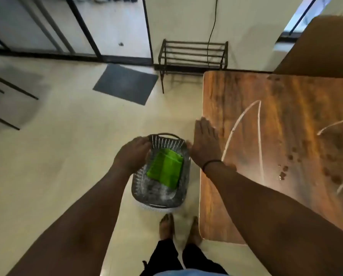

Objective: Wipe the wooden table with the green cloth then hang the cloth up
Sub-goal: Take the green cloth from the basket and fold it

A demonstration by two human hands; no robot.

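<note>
We are standing with our bare feet on the pale floor, at 6 o'clock in the view. We are still at the very start: the cloth has not been picked up yet, so no wiping has begun.

Just above our feet is the gray basket. The green cloth lies folded inside it, near the far end.

Our left hand is at 9 o'clock from the cloth. It is curled around the basket's far left rim and holds it. Our right hand is at 3 o'clock from the cloth. Its fingers are straight and pressed together, flat, and it holds nothing. It sits between the basket and the wooden table, very near both. We cannot tell if it touches the basket.

The table fills the right side, from 2 to 4 o'clock. It has white marks and dark spots on it, so we think it needs a good wipe.

Next, we think one hand should reach down into the basket and pinch the cloth, then lift it out and bring it over to the table.

Far away, at 12 o'clock, a dark metal rack stands by the wall. That may be a place to hang the cloth later.
</note>
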